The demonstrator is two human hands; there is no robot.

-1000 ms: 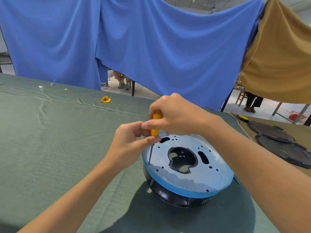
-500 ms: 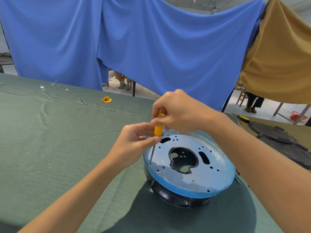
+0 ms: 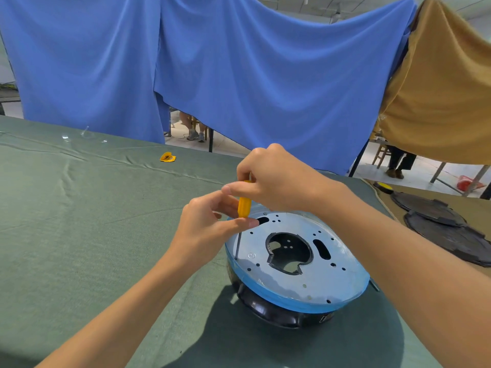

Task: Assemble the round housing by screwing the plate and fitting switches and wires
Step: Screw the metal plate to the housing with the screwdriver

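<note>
A round black housing [image 3: 268,309] sits on the green cloth, capped by a silver metal plate [image 3: 318,277] with a blue edge and a large central cut-out. A screwdriver [image 3: 243,208] with a yellow handle stands nearly upright, its thin shaft tip resting at the plate's left rim. My right hand [image 3: 276,179] grips the handle from above. My left hand [image 3: 207,224] pinches the lower end of the handle with thumb and fingers. The screw under the tip is too small to make out.
A small yellow part [image 3: 168,157] lies on the green table [image 3: 79,235] far left of centre. Flat black round covers [image 3: 446,224] rest on a brown cloth at the right. Blue and tan curtains hang behind; people's legs show below them.
Both hands stay on the screwdriver at the plate's left rim, with only small shifts of the fingers around the handle. The housing has not moved.
</note>
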